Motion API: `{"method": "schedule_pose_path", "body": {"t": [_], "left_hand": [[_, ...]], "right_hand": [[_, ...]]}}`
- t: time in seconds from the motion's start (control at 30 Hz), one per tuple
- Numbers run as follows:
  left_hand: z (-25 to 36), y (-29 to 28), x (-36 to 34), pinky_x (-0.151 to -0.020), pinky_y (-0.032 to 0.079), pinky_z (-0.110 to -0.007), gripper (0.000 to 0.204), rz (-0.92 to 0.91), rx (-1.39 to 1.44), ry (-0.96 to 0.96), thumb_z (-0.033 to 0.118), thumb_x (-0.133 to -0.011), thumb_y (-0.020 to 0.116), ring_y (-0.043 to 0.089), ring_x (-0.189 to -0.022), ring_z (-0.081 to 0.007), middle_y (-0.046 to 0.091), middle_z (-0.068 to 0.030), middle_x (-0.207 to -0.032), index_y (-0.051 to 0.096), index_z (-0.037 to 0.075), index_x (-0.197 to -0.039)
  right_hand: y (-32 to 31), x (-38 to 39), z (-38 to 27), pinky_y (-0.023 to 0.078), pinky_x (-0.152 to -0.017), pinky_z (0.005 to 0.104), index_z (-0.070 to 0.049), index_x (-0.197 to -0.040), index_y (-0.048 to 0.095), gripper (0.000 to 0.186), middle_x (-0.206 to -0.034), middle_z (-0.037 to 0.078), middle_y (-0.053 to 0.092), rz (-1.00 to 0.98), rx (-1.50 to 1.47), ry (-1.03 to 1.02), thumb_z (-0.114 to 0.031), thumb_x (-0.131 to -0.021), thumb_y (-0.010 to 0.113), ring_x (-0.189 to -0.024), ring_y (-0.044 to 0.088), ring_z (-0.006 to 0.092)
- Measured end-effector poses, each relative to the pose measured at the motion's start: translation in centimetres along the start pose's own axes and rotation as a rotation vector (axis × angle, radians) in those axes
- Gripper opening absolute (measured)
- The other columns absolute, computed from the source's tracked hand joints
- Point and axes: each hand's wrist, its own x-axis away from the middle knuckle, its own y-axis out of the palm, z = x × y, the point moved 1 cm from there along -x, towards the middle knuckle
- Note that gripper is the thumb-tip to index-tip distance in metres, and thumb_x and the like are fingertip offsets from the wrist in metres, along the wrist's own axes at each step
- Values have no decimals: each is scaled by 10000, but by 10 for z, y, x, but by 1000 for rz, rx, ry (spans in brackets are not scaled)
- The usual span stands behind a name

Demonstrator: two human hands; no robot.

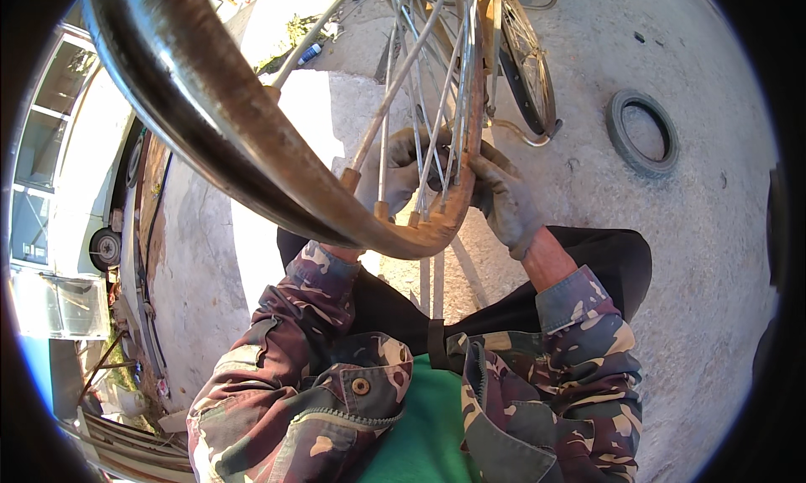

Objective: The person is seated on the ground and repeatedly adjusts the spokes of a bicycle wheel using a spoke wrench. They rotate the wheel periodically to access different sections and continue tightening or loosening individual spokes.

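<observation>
From the head view, a rusty bicycle wheel rim (252, 160) with thin grey spokes (437, 122) fills the upper frame, held before the knees. The gloved left hand (399, 176) and right hand (502, 199) curl around its spokes.

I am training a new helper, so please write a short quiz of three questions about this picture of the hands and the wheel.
1. True or false: both hands wear grey work gloves.
2. What lies on the concrete ground to the person's right? A) a tyre B) a bucket C) a ladder
3. Fill in: the hands work among the thin metal ____ of the wheel.

Key:
1. True: the left hand and the right hand are both gloved.
2. A: a tyre lies flat on the concrete ground.
3. Spokes: the spokes run to the rusty wheel rim.
</observation>
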Motion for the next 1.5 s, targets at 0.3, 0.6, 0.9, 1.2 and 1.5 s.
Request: {"method": "schedule_pose_path", "body": {"t": [0.3, 0.6, 0.9, 1.2, 1.5], "left_hand": [[1, 11, 0, -781, 588, -283, 270, 26, -53, -41, 38, -1020, 682, 691, -853, -125, 736, -82, -1006, 669, -59, -1273], [15, -2, -5, -949, 574, -332, 432, -179, -265, -54, 110, -1023, 676, 707, -1083, -206, 725, -147, -1197, 588, -59, -1411], [27, -10, -29, -1005, 551, -342, 680, -515, -20, -66, 229, -969, 760, 682, -1151, -219, 693, -180, -1272, 489, -78, -1512], [42, -10, -31, -836, 572, -284, 491, -408, -311, -184, 56, -872, 815, 721, -952, -155, 745, -118, -1059, 646, -59, -1319], [37, 14, -25, -807, 554, -277, 418, -258, -355, -203, 90, -822, 831, 688, -879, -133, 734, -64, -983, 716, -33, -1204]], "right_hand": [[-2, 0, 0, 631, -785, 307, -5, -1485, 503, 509, -1115, 76, 714, 28, 0, -10, -258, -1066, 641, -872, 731, 154], [-1, 3, -2, 631, -822, 322, -16, -1436, 551, 442, -1172, 86, 705, -8, -1, -17, -274, -1082, 613, -939, 729, 160], [9, 5, -6, 620, -897, 348, -25, -1484, 518, 471, -1227, 93, 695, -60, -71, -20, -273, -1089, 591, -1034, 721, 178], [15, -3, 2, 618, -977, 388, -17, -1529, 457, 488, -1392, 128, 643, -146, -164, -42, -243, -1106, 547, -1158, 700, 210], [-1, -3, 4, 635, -925, 377, -22, -1522, 474, 490, -1317, 109, 674, -51, -171, -31, -267, -1107, 560, -1107, 714, 197]]}}
